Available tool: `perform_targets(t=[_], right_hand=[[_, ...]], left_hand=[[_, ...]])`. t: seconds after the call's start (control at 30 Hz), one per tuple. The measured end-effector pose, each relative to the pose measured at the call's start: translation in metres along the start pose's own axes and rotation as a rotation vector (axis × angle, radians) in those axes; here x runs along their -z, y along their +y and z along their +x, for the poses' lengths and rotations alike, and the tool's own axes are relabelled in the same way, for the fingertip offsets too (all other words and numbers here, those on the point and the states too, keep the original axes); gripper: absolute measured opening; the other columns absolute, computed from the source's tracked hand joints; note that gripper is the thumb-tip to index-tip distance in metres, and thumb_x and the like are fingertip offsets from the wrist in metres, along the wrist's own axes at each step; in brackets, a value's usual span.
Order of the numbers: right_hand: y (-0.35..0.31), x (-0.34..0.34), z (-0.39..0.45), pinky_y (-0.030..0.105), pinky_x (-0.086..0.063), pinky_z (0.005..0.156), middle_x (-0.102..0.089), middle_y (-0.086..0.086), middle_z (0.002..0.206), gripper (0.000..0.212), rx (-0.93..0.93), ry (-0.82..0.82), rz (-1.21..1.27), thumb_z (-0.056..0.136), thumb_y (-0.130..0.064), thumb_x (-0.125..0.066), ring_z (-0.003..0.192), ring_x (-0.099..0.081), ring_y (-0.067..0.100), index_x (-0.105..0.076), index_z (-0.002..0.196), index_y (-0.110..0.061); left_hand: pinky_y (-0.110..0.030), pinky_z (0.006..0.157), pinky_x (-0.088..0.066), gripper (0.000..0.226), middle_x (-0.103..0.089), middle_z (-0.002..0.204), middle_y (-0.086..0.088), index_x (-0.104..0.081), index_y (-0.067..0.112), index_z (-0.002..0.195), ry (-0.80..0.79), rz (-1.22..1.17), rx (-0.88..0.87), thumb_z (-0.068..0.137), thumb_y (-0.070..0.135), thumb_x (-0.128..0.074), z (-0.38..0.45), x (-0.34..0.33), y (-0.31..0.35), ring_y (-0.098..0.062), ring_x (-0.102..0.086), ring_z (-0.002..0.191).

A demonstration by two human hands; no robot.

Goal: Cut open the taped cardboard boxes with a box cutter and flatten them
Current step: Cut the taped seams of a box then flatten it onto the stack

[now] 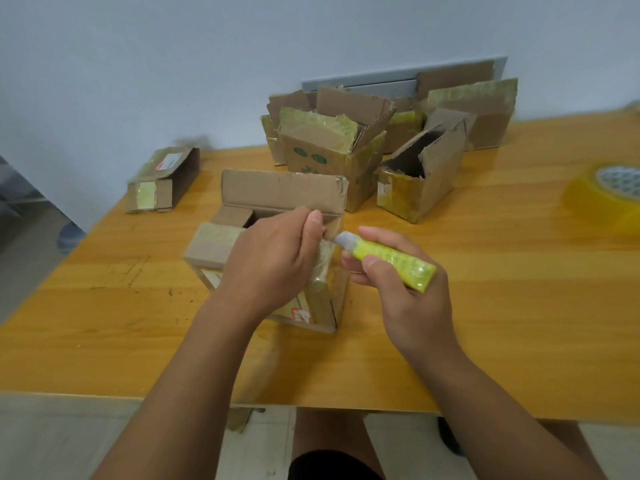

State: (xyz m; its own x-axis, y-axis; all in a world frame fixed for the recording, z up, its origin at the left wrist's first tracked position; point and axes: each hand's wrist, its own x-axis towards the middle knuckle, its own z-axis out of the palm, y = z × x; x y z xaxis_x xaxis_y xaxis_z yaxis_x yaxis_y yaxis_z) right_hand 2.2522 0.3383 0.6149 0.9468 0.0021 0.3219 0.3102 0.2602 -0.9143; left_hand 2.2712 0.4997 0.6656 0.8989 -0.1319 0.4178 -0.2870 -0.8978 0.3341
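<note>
The left hand (273, 261) grips the near cardboard box (277, 244); just beside the box, the right hand (398, 282) clasps the yellow box cutter (391, 259).

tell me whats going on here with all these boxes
A person at a wooden table is cutting open taped cardboard boxes. The left hand steadies a small box whose top flap already stands open, and the right hand holds a yellow box cutter with its tip at the box's taped upper corner. Behind it stand several opened boxes, none flattened yet. Another small box lies at the far left, and a roll of tape sits at the right.
</note>
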Motion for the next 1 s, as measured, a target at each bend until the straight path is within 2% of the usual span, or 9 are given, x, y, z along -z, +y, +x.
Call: perform_targets(t=[0.1, 0.2, 0.3, 0.37, 0.5, 0.6, 0.77, 0.93, 1.0], right_hand=[[0.001, 0.001, -0.002, 0.028, -0.059, 0.076, -0.074, 0.006, 0.105, 0.029, 0.001, -0.032, 0.001, 0.09, -0.016, -0.057, 0.095, -0.073, 0.019, -0.067, 0.115, -0.028], [-0.003, 0.004, 0.0, 0.024, -0.058, 0.072, -0.074, 0.008, 0.099, 0.018, -0.002, -0.049, 0.009, 0.09, -0.015, -0.058, 0.092, -0.074, 0.018, -0.062, 0.106, -0.021], [-0.006, 0.004, 0.005, 0.03, -0.06, 0.071, -0.075, 0.008, 0.094, 0.011, -0.014, -0.084, -0.045, 0.09, -0.018, -0.059, 0.09, -0.074, 0.018, -0.061, 0.101, -0.02], [-0.008, 0.005, 0.006, 0.034, -0.061, 0.07, -0.074, 0.008, 0.092, 0.009, -0.011, -0.088, -0.065, 0.09, -0.018, -0.059, 0.089, -0.074, 0.018, -0.062, 0.098, -0.02], [-0.008, 0.005, 0.003, 0.029, -0.06, 0.068, -0.074, 0.01, 0.092, 0.008, -0.02, -0.05, -0.035, 0.089, -0.015, -0.059, 0.088, -0.075, 0.018, -0.062, 0.097, -0.015], [-0.006, 0.0, 0.001, 0.034, -0.061, 0.071, -0.074, 0.01, 0.094, 0.013, -0.064, -0.04, -0.052, 0.088, -0.019, -0.061, 0.088, -0.074, 0.019, -0.063, 0.101, -0.017], [-0.007, -0.004, -0.008, 0.022, -0.058, 0.069, -0.076, 0.006, 0.092, 0.011, -0.092, 0.039, 0.069, 0.087, -0.013, -0.061, 0.088, -0.075, 0.018, -0.065, 0.097, -0.014], [-0.007, -0.013, -0.008, 0.024, -0.058, 0.068, -0.077, 0.007, 0.088, 0.01, -0.196, 0.11, 0.198, 0.092, -0.004, -0.06, 0.086, -0.075, 0.021, -0.064, 0.093, -0.013], [-0.008, -0.016, -0.013, 0.024, -0.058, 0.069, -0.077, 0.007, 0.088, 0.007, -0.2, 0.146, 0.222, 0.088, -0.01, -0.062, 0.086, -0.075, 0.022, -0.064, 0.092, -0.014]], left_hand=[[-0.037, 0.06, -0.04, 0.052, -0.07, 0.084, -0.003, -0.064, 0.013, 0.091, -0.002, -0.005, 0.004, 0.1, 0.042, -0.021, 0.0, -0.001, 0.0, -0.02, -0.059, 0.073], [-0.038, 0.061, -0.041, 0.052, -0.07, 0.084, -0.001, -0.064, 0.014, 0.091, 0.001, -0.01, 0.014, 0.1, 0.042, -0.021, 0.0, 0.0, 0.002, -0.019, -0.059, 0.073], [-0.039, 0.06, -0.041, 0.054, -0.07, 0.083, -0.001, -0.065, 0.013, 0.093, 0.004, -0.005, 0.018, 0.1, 0.043, -0.02, 0.0, 0.0, 0.002, -0.019, -0.059, 0.072], [-0.032, 0.056, -0.038, 0.054, -0.07, 0.084, 0.001, -0.066, 0.014, 0.094, 0.008, -0.007, 0.018, 0.1, 0.043, -0.021, -0.001, -0.001, 0.002, -0.016, -0.057, 0.072], [-0.017, 0.054, -0.03, 0.053, -0.072, 0.089, 0.006, -0.066, 0.015, 0.094, 0.01, -0.01, 0.022, 0.101, 0.043, -0.021, -0.001, -0.002, 0.001, -0.008, -0.054, 0.072], [-0.018, 0.056, -0.033, 0.054, -0.072, 0.09, 0.005, -0.066, 0.016, 0.095, 0.014, -0.015, 0.014, 0.101, 0.044, -0.02, -0.001, -0.003, 0.0, -0.01, -0.057, 0.074], [-0.012, 0.053, -0.028, 0.053, -0.071, 0.088, 0.008, -0.068, 0.014, 0.096, 0.037, -0.016, 0.003, 0.101, 0.041, -0.022, -0.001, -0.002, 0.0, -0.001, -0.047, 0.072], [-0.011, 0.055, -0.032, 0.055, -0.052, 0.074, 0.021, -0.068, 0.013, 0.097, 0.034, -0.018, 0.013, 0.101, 0.042, -0.022, -0.001, -0.002, 0.002, 0.0, -0.045, 0.063], [-0.015, 0.054, -0.032, 0.056, -0.055, 0.075, 0.019, -0.066, 0.014, 0.096, 0.021, 0.0, 0.017, 0.1, 0.044, -0.02, -0.001, -0.001, 0.002, 0.001, -0.047, 0.063]])
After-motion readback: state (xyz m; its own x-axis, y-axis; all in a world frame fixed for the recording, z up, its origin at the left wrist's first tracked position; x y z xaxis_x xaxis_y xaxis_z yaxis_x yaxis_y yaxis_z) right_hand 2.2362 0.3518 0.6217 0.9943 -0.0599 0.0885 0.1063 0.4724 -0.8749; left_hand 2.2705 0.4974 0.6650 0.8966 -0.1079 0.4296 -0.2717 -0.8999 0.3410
